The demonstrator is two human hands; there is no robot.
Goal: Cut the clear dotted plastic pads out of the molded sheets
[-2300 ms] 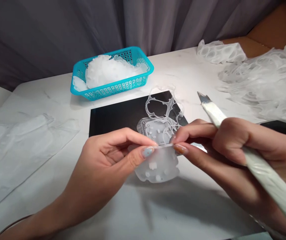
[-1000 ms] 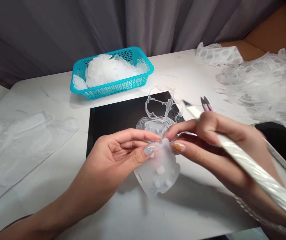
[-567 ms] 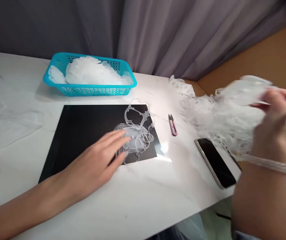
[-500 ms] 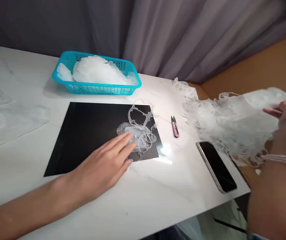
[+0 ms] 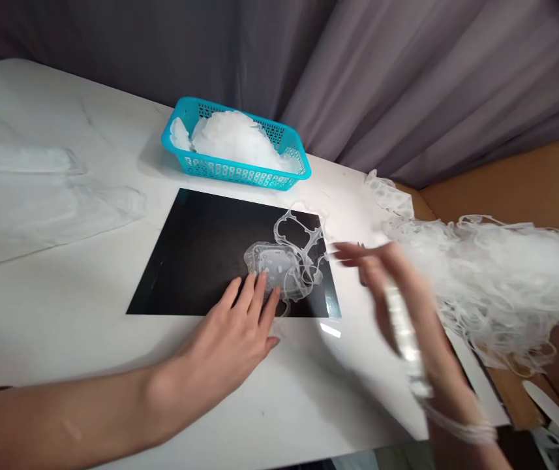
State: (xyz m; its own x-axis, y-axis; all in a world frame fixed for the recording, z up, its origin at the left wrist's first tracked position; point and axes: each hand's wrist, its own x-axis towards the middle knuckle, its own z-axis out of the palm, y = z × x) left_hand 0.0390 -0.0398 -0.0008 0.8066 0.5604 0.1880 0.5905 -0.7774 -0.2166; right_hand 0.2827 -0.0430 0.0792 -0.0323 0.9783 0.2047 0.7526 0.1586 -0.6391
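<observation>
My left hand (image 5: 240,333) lies flat and open on the near edge of a black mat (image 5: 196,254). Its fingertips touch a translucent silicone pad (image 5: 274,264) with small raised squares. A thin web of trimmed silicone scrap (image 5: 301,235) lies tangled over the pad's far and right sides. My right hand (image 5: 381,281) hovers just right of the mat, smeared by motion, with its fingers pointing left toward the scrap web. A pale glittery streak runs along it, and I cannot make out whether it holds anything.
A teal basket (image 5: 240,171) heaped with white pieces stands behind the mat. A big pile of white scrap webs (image 5: 494,281) lies on the right, over a cardboard box (image 5: 514,196). Clear plastic sheets (image 5: 39,196) lie on the left of the white table (image 5: 88,326).
Both hands let go of the silicone piece. My left hand went flat onto the mat. My right hand swung out to the scrap pile and has come back toward the mat. The view turned right.
</observation>
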